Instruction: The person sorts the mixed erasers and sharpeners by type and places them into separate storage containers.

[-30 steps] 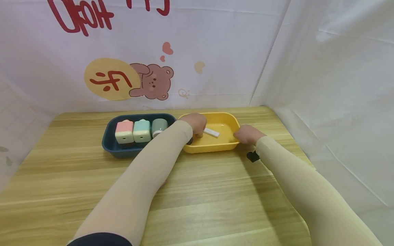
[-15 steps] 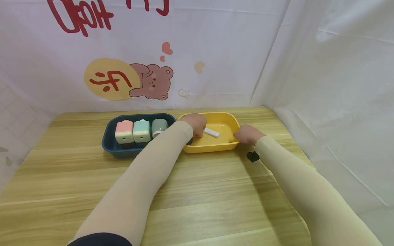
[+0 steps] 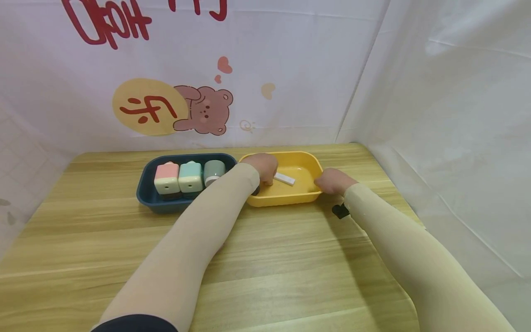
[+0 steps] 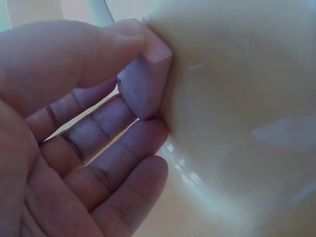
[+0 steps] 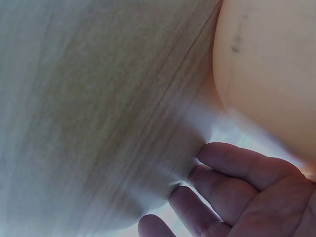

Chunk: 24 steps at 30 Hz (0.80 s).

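Observation:
My left hand [image 3: 263, 167] reaches into the left end of the yellow tray [image 3: 269, 201]. In the left wrist view, its thumb and fingers pinch a small pale block [image 4: 146, 76] near the glossy tray wall. A white bar [image 3: 285, 179] shows in the tray right beside these fingers; I cannot tell whether it is that same block. At the tray's right end, my right hand [image 3: 335, 181] holds the rim, part of it overlapping the inner side. Four of its fingertips [image 5: 210, 150] touch the wooden surface outside the tray; the thumb is hidden.
A dark blue tray [image 3: 150, 203] stands left of the yellow one. In it are a pink-and-cream jar [image 3: 168, 177], a mint-and-cream jar [image 3: 191, 176] and a grey-green cup-like piece [image 3: 215, 170]. A white printed sheet [image 3: 298, 69] hangs behind the wooden table [image 3: 274, 263].

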Each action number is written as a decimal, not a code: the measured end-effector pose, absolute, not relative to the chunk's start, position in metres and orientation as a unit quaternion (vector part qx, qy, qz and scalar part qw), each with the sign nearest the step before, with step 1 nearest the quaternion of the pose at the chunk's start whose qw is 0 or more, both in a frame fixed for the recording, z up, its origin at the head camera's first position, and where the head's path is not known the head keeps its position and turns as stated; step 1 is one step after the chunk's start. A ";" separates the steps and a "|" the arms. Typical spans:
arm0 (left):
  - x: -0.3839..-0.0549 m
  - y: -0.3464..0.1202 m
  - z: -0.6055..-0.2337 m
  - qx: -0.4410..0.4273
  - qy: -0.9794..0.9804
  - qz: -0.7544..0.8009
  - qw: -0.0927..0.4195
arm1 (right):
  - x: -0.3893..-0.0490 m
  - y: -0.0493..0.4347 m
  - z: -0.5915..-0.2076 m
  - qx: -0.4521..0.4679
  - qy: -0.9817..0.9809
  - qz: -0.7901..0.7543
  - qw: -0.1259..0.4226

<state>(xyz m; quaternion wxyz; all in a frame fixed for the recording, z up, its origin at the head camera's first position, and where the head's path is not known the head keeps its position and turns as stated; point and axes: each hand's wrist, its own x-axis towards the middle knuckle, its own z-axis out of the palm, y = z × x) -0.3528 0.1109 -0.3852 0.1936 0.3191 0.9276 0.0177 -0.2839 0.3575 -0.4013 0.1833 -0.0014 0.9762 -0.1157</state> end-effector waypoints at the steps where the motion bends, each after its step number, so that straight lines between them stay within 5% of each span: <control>1: -0.353 0.111 -0.385 0.320 0.927 0.017 0.194 | -0.284 0.357 -0.401 -0.002 0.976 -0.115 0.184; 24: -0.355 0.109 -0.384 0.320 0.923 0.043 0.210 | -0.282 0.354 -0.398 0.005 0.975 -0.120 0.186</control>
